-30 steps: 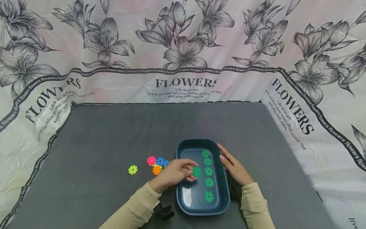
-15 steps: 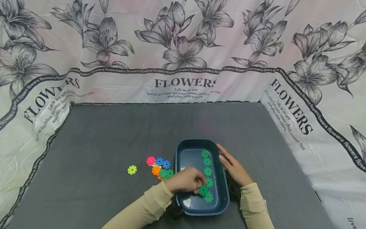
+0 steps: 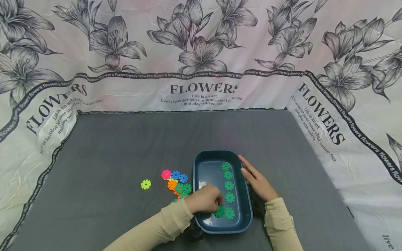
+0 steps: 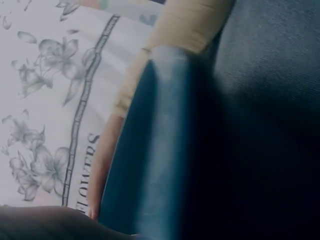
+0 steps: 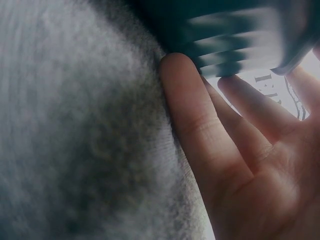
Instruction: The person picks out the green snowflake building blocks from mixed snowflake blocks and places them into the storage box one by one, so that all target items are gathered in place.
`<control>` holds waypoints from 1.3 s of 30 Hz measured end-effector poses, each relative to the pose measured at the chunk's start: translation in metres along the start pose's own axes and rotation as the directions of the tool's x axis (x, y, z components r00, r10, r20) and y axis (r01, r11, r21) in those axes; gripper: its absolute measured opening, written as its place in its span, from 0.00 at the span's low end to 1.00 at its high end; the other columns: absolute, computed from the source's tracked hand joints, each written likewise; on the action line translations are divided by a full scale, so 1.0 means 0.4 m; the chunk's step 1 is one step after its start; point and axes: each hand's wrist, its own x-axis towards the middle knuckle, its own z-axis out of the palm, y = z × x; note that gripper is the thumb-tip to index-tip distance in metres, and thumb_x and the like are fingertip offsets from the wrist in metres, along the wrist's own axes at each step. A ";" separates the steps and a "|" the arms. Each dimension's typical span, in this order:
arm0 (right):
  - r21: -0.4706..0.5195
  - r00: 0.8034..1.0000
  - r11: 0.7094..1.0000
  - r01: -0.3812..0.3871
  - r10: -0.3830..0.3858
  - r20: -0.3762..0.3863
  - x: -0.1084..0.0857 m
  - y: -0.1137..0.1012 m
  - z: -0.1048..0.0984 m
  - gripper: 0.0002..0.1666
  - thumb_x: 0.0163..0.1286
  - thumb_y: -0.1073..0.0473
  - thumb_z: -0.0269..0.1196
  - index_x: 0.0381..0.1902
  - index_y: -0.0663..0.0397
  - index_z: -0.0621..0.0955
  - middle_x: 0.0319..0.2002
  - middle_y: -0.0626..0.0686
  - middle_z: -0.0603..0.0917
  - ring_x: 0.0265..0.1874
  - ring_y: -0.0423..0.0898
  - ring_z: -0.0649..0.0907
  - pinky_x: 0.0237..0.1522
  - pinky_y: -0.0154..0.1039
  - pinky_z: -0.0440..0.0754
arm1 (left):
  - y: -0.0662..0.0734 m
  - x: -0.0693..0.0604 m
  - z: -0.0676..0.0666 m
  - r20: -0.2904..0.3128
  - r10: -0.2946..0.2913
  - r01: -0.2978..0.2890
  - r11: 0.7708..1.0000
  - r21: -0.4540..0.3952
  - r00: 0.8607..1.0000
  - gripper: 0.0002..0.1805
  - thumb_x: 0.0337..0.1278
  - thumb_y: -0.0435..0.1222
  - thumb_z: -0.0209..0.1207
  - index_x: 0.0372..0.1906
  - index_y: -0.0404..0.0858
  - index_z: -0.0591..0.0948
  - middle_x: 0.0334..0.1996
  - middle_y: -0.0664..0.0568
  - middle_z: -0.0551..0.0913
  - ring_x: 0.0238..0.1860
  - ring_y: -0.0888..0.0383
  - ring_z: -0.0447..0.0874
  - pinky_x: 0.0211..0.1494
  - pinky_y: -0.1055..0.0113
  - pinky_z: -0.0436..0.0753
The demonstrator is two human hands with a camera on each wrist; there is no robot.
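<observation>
My left hand (image 3: 205, 199) reaches over the left rim of a blue tray (image 3: 223, 228). Its curled fingers pinch a green notched plastic disc (image 3: 219, 211) low inside the tray; the fingertips are partly hidden. Just to the right of that disc lies another green disc (image 3: 229, 213), the nearest of several in a column along the tray's right side. My right hand (image 3: 260, 184) steadies the tray from the right, thumb at the rim. In the right wrist view its fairly straight fingers (image 5: 200, 115) touch the tray's outer wall (image 5: 225, 40). The tray's blurred wall (image 4: 165, 145) blocks the left wrist view.
Left of the tray, notched discs lie in a loose pile: pink (image 3: 166, 174), blue (image 3: 183, 178), orange (image 3: 172, 184) and green (image 3: 187, 188). A yellow disc (image 3: 146, 184) lies apart on the grey tablecloth (image 3: 125, 146). A flower-printed curtain (image 3: 201, 62) borders the table.
My left hand has carried the green disc down toward the tray's near end, then slightly left, beside the column's nearest disc. The right hand stays at the tray's right side.
</observation>
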 end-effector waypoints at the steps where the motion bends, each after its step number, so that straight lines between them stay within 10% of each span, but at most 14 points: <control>1: -0.002 1.000 1.000 -0.001 0.001 -0.001 0.000 0.000 0.000 0.29 0.77 0.48 0.47 0.73 0.24 0.57 0.74 0.51 0.57 0.68 0.62 0.65 0.55 0.63 0.74 | 0.000 0.000 0.001 -0.006 0.004 -0.004 1.000 0.011 1.000 0.12 0.43 0.21 0.60 0.32 0.35 0.88 0.27 0.52 0.86 0.22 0.69 0.71 0.30 0.81 0.73; 13: 0.004 1.000 1.000 -0.002 0.002 0.002 0.003 0.009 -0.001 0.29 0.78 0.48 0.47 0.74 0.26 0.56 0.74 0.52 0.57 0.69 0.62 0.64 0.55 0.63 0.74 | 0.038 -0.023 0.005 -0.044 -0.020 0.028 0.979 0.202 0.999 0.04 0.52 0.38 0.68 0.27 0.43 0.88 0.13 0.61 0.74 0.16 0.68 0.68 0.19 0.78 0.64; 19: -0.001 1.000 1.000 -0.001 0.001 -0.001 0.005 0.010 -0.001 0.29 0.78 0.47 0.47 0.74 0.27 0.56 0.74 0.53 0.57 0.68 0.61 0.65 0.55 0.62 0.74 | 0.012 -0.075 -0.054 -0.150 0.027 -0.048 0.989 -0.141 0.988 0.08 0.61 0.37 0.61 0.43 0.42 0.87 0.36 0.57 0.87 0.29 0.69 0.80 0.35 0.77 0.78; 25: -0.005 1.000 1.000 0.000 0.000 -0.002 0.000 0.005 -0.003 0.29 0.77 0.47 0.47 0.73 0.24 0.56 0.74 0.51 0.57 0.69 0.60 0.64 0.56 0.62 0.74 | -0.092 -0.177 -0.113 -0.395 -0.155 -0.017 0.917 -0.399 0.905 0.07 0.63 0.41 0.60 0.43 0.50 0.85 0.33 0.56 0.84 0.32 0.54 0.82 0.35 0.69 0.81; 30: -0.019 1.000 1.000 -0.016 0.016 -0.013 -0.005 0.003 -0.008 0.30 0.77 0.46 0.47 0.73 0.24 0.56 0.74 0.52 0.57 0.69 0.60 0.63 0.56 0.62 0.73 | -0.194 -0.210 -0.082 -0.532 -0.205 0.090 0.968 -0.235 0.821 0.09 0.56 0.37 0.65 0.43 0.44 0.85 0.33 0.58 0.80 0.32 0.59 0.75 0.36 0.69 0.76; 39: -0.012 1.000 1.000 0.005 -0.006 -0.004 0.005 0.011 -0.004 0.30 0.77 0.48 0.47 0.73 0.25 0.56 0.74 0.52 0.57 0.69 0.60 0.64 0.54 0.62 0.75 | -0.265 -0.212 -0.002 -0.622 -0.120 0.221 0.971 0.087 0.774 0.18 0.44 0.39 0.73 0.44 0.42 0.86 0.32 0.56 0.74 0.33 0.62 0.62 0.34 0.69 0.69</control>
